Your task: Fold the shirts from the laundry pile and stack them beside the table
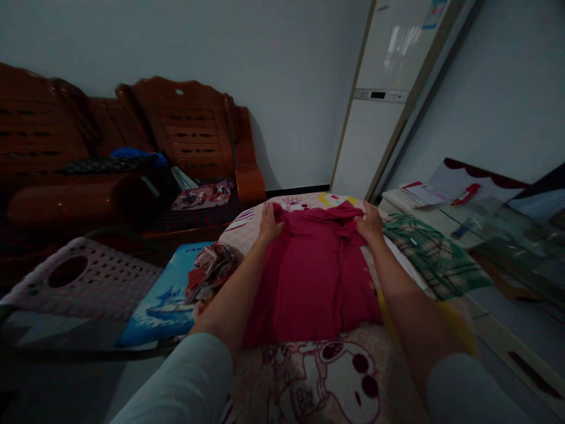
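Note:
A dark red shirt (311, 277) lies spread flat on a surface covered with a pale cartoon-print cloth (318, 371). Both my arms reach forward over it. My left hand (269, 224) rests on the shirt's far left shoulder, fingers curled onto the fabric. At the far right shoulder, near the collar, my right hand (369, 224) grips the fabric. The room is dim, so finger detail is faint.
A green plaid garment (430, 256) lies to the right of the shirt. Crumpled patterned clothes (212, 271) sit at its left. Further left are a pink perforated stool (83, 277), a blue printed bag (168, 300) and a wooden sofa (132, 153). A white standing unit (379, 118) is behind.

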### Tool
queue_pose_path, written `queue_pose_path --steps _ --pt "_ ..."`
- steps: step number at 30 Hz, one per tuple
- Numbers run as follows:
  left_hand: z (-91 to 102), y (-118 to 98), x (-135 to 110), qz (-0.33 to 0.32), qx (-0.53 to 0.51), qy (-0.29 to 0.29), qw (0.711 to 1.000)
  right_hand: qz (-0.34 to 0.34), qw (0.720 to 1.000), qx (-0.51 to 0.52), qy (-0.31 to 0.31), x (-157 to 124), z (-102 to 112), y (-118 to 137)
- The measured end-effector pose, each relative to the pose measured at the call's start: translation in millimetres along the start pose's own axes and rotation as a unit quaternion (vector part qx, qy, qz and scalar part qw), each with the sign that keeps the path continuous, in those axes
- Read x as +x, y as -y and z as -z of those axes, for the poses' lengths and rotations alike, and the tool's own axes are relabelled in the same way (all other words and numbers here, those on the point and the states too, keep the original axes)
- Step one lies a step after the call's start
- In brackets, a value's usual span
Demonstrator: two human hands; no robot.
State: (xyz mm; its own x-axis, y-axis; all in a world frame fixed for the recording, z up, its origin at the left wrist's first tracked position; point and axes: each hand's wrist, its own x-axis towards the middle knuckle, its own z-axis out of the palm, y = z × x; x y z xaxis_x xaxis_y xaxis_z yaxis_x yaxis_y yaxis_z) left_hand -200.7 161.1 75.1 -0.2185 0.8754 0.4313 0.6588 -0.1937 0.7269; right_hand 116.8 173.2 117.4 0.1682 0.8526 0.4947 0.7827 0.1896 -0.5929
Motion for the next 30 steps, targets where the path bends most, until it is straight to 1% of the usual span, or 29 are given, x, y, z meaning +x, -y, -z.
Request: queue_pose_path --steps 2,4,6,9,12,14,15,17,19,20,21,22,24,26,27,28,29,30 --pt "0.2 8 -24 0.006 0.029 0.021 0.999 0.006 0.999 0.016 0.046 -26 2 -5" --pt "3.5 14 -54 -0.014 0.052 0.060 0.997 -0.017 0.996 0.024 0.081 -59 7 -12" --pt "8.0 15 -87 -0.036 0.062 0.099 0.992 -0.046 0.993 0.003 0.107 -93 15 -18" --pt "13.0 7 -130 -0.065 0.071 0.142 0.985 -0.047 0.985 -0.089 0.143 -139 29 -20" --pt "13.4 -11 -165 -0.090 0.070 0.173 0.978 -0.025 0.963 -0.186 0.193 -176 38 -18" --pt "11.3 -27 -186 -0.103 0.050 0.196 0.974 -0.013 0.955 -0.202 0.215 -191 40 -17" --pt "9.8 -36 -197 -0.113 0.034 0.216 0.969 -0.018 0.958 -0.184 0.220 -196 40 -17" --pt "6.4 -51 -217 -0.138 -0.005 0.270 0.953 -0.041 0.968 -0.116 0.220 -199 41 -19" --pt "3.2 -62 -234 -0.161 -0.030 0.323 0.932 -0.067 0.973 -0.055 0.215 -195 45 -23" --pt "1.7 -65 -241 -0.169 -0.032 0.341 0.924 -0.082 0.976 -0.035 0.199 -191 49 -26" --pt "0.3 -66 -247 -0.176 -0.028 0.351 0.919 -0.102 0.980 -0.020 0.169 -185 55 -30" --pt "-1.2 -66 -251 -0.183 -0.021 0.355 0.917 -0.123 0.984 -0.009 0.130 -179 62 -35" --pt "-4.5 -62 -257 -0.198 -0.004 0.350 0.915 -0.179 0.983 0.011 0.033 -167 80 -49" --pt "-8.9 -57 -258 -0.215 0.004 0.340 0.916 -0.214 0.976 -0.013 -0.048 -155 97 -66" --pt "-11.5 -55 -259 -0.223 0.007 0.333 0.916 -0.227 0.969 -0.044 -0.086 -151 104 -75" --pt "-14.1 -53 -259 -0.230 0.010 0.327 0.917 -0.232 0.964 -0.069 -0.106 -149 110 -83" --pt "-16.6 -52 -259 -0.235 0.013 0.320 0.918 -0.228 0.963 -0.089 -0.113 -149 113 -89" --pt "-18.7 -51 -259 -0.237 0.018 0.315 0.919 -0.218 0.965 -0.101 -0.106 -150 115 -94"
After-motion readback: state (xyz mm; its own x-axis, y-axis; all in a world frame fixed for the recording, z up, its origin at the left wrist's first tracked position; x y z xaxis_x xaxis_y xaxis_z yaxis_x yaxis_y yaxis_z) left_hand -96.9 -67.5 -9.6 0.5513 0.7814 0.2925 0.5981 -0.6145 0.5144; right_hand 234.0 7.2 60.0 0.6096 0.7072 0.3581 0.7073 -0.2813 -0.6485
